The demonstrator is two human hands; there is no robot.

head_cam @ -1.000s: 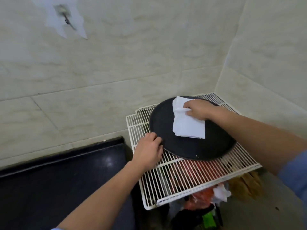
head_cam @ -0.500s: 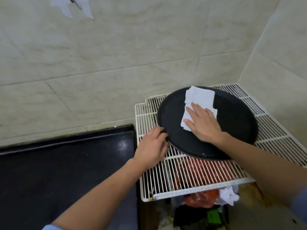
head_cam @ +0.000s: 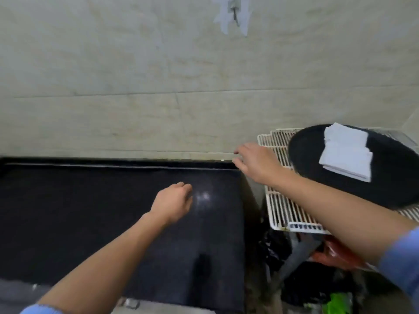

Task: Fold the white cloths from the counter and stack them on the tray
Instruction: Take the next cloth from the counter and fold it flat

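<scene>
Lying folded on tray [head_cam: 317,155], cloths [head_cam: 347,152] right of empty, loosely spread right hand [head_cam: 256,164].

One head-worn camera is looking forward and down from above the person's arms, facing a tiled wall [head_cam: 136,75] that is filling the far half of the view. It is sitting close over a black counter [head_cam: 90,211] spreading across the near left. A white wire rack [head_cam: 277,200] is showing at the right edge. The wide lens is bending straight edges. No second view is sharing the scene.
</scene>
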